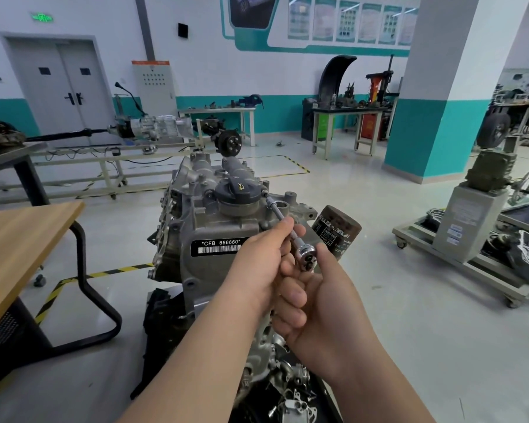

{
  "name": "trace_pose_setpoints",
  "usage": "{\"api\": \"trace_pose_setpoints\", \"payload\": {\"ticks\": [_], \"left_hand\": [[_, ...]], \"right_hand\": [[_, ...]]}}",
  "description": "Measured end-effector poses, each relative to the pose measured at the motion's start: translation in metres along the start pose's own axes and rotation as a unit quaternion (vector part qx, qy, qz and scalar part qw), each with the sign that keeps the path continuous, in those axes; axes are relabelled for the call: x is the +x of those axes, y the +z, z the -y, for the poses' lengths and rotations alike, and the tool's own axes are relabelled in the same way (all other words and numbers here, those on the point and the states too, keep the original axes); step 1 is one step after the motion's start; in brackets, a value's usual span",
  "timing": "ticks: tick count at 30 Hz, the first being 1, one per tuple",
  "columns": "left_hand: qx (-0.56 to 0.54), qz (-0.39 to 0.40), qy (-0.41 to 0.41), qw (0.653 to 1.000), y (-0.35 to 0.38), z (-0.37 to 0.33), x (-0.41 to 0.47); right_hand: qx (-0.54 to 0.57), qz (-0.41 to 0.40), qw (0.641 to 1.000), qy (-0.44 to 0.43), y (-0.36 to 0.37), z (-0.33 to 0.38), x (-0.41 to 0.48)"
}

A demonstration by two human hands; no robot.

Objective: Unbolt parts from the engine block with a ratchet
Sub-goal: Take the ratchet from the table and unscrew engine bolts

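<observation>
Hands number two on one chrome ratchet at one grey engine block — left hand pinches its slim extension bar, right hand grips the handle.

Glossy pale floor, white-and-teal walls, grey double door, wooden table at left.

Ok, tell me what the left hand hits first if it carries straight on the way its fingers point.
The left hand pinches the extension bar. Past that, up and right, the cast lugs of the engine block, beside the oil filter, look first in line, though depth is unclear.
</observation>
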State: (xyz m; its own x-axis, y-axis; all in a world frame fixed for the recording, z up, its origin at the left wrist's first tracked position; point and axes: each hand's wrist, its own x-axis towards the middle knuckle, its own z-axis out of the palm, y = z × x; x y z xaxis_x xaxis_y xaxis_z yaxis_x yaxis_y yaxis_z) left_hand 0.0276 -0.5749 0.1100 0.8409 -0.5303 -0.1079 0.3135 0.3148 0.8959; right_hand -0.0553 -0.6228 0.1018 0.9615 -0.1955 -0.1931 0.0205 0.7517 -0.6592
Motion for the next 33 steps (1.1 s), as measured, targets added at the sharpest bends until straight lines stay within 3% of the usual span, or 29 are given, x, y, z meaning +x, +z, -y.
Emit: {"api": "trace_pose_setpoints", "payload": {"ticks": [5,11,14,18,20,22,23,27,30,33], "left_hand": [[-0.001,-0.008,-0.003,1.0,0.004,0.002,0.002],[-0.003,-0.003,-0.001,1.0,0.004,-0.001,0.001],[-0.009,-0.008,-0.002,1.0,0.004,0.0,0.001],[-0.003,-0.016,-0.006,1.0,0.005,0.003,0.002],[-0.013,-0.012,-0.009,1.0,0.005,0.003,0.002],[-0.017,-0.013,-0.007,1.0,0.004,0.002,0.002],[-0.014,-0.012,-0.008,1.0,0.003,0.002,0.002],[-0.002,0.008,-0.014,1.0,0.0,0.0,0.001],[-0.008,0.047,-0.008,0.999,-0.001,-0.003,0.002],[0.009,0.07,-0.007,0.997,-0.002,-0.002,0.005]], "right_hand": [[-0.15,-0.068,0.982,-0.089,-0.006,0.002,0.005],[-0.434,-0.106,0.877,-0.178,-0.01,0.017,0.001],[-0.558,-0.13,0.791,-0.213,-0.005,0.028,-0.006],[-0.729,-0.198,0.601,-0.261,0.003,0.03,-0.009],[-0.763,-0.198,0.55,-0.276,0.003,0.028,-0.008],[-0.754,-0.189,0.565,-0.276,0.001,0.029,-0.007],[-0.732,-0.177,0.599,-0.271,-0.001,0.03,-0.006],[-0.546,-0.121,0.794,-0.238,-0.006,0.029,0.0],[-0.442,-0.126,0.856,-0.238,-0.013,0.021,0.005],[-0.336,-0.134,0.915,-0.179,-0.012,0.012,0.009]]}}
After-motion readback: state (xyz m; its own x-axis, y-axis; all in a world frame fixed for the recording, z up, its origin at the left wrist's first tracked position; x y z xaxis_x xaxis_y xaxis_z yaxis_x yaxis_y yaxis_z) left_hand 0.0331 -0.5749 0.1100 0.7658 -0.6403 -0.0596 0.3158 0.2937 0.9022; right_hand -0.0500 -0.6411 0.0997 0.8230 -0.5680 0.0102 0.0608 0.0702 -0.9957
